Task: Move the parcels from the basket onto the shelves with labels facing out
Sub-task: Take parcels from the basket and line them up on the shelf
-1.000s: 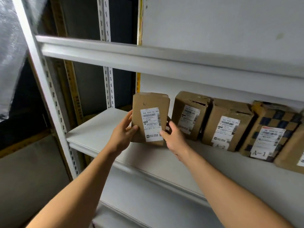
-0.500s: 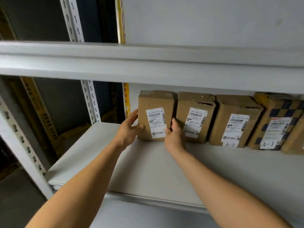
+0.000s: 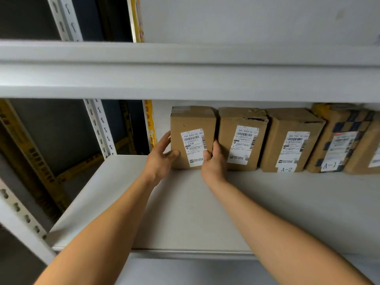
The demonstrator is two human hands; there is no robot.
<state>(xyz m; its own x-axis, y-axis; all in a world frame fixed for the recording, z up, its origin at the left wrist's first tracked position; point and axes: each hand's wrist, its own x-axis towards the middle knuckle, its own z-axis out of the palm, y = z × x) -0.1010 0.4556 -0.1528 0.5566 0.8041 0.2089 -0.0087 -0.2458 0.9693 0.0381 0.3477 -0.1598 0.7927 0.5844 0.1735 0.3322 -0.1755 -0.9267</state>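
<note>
Parcel (image 3: 193,138): upright at the back of the shelf (image 3: 185,212), label out, touching its neighbour box (image 3: 242,138).
My left hand (image 3: 159,159): clasps its left edge (thumb in front).
My right hand (image 3: 213,163): grips its right edge.

Dim, even indoor light, soft shadows, wide-angle bending at edges.

Two bare forearms, hands (image 3: 185,163) ungloved, no sleeves visible.
</note>
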